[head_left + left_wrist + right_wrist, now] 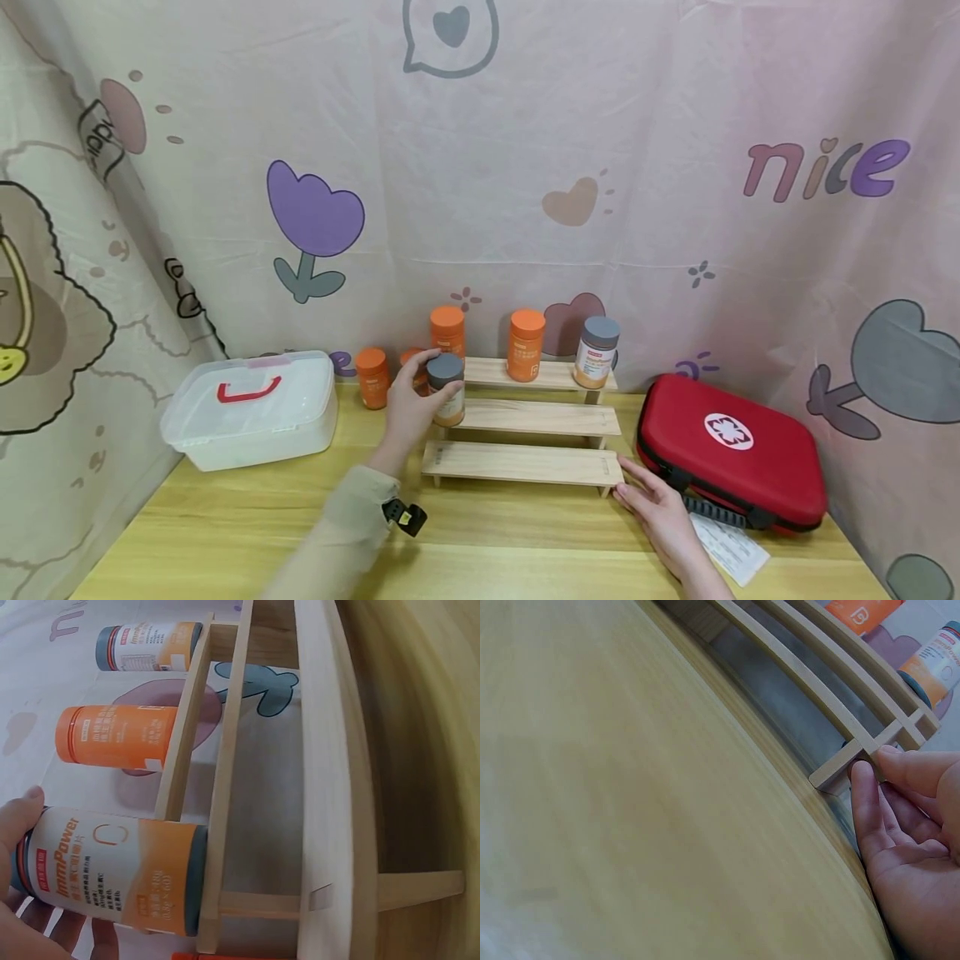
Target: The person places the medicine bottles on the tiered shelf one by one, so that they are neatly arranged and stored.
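My left hand [408,412] grips a grey-capped supplement bottle [452,408] with thumb and fingers, at the left end of the middle tier of a three-step wooden shelf [525,462]. The bottle stands upright, and its white and orange label [112,870] faces the left wrist camera. Whether its base bears on the tier I cannot tell. My right hand [660,512] pinches the right end of the bottom tier between thumb and fingers [864,795]. On the top tier stand an orange bottle [447,323], another orange bottle [527,346] and a grey-capped bottle [597,352].
Left of the shelf, an orange bottle [372,379] stands on the table [495,533], with another orange bottle [412,358] partly hidden by my left hand. A lidded white box [255,417] sits farther left. A red case [727,467] and a printed paper [729,546] lie at right.
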Available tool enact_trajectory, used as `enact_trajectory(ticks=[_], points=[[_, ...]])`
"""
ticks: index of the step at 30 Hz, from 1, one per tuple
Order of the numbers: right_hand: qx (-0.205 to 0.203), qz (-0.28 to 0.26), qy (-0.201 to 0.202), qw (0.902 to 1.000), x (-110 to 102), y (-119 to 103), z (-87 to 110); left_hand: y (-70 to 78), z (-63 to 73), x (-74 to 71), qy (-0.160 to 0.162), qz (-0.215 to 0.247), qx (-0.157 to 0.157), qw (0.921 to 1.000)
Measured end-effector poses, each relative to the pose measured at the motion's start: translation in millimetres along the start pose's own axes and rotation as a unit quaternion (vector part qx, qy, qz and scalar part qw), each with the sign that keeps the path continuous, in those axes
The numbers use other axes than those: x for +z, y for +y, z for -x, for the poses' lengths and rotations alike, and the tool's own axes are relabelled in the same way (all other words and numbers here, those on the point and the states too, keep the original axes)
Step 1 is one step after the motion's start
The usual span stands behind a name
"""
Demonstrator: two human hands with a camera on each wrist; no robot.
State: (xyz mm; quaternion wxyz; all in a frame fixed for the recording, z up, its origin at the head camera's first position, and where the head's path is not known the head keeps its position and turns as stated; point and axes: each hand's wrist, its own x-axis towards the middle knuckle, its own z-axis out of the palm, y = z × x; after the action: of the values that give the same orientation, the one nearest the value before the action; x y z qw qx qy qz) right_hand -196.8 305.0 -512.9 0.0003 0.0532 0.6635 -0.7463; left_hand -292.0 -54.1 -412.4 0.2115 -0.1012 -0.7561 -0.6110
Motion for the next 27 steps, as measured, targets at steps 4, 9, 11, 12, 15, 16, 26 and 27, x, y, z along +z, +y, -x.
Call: enact_trajectory(ticks=[4, 9, 11, 12, 15, 16, 26, 27], points=[[0.004, -0.001, -0.003, 1.0000, 0, -1, 0.2, 0.6, 2.1, 1.8, 0.006, 0.004, 0.011, 0.9999], [0.005, 0.001, -0.008, 1.0000, 1, 0, 0.2, -0.5, 2.8, -5.5, -0.007, 0.000, 0.023, 0.9997], [0.002, 0.002, -0.005, 1.0000, 1, 0, 0.2, -1.4, 1.3, -11.6, -0.014, 0.014, 0.028, 0.9994], [0.002, 0.003, -0.005, 1.0000, 1, 0, 0.1, -1.8, 0.3, -15.1, -0.017, 0.024, 0.029, 0.9991], [0.001, 0.005, -0.002, 1.0000, 1, 0, 0.2, -5.0, -4.8, -26.5, -0.003, 0.048, 0.027, 0.9984], [0.002, 0.006, -0.002, 1.0000, 1, 0, 0.1, -6.7, -6.7, -30.3, 0.006, 0.052, 0.027, 0.9983], [0.007, 0.001, -0.005, 1.0000, 1, -1, 0.6, -41.2, -25.5, -57.0, 0.040, -0.062, 0.038, 0.9965], [0.007, 0.001, -0.005, 1.0000, 1, -1, 0.7, -44.5, -26.6, -58.0, 0.044, -0.070, 0.035, 0.9959]])
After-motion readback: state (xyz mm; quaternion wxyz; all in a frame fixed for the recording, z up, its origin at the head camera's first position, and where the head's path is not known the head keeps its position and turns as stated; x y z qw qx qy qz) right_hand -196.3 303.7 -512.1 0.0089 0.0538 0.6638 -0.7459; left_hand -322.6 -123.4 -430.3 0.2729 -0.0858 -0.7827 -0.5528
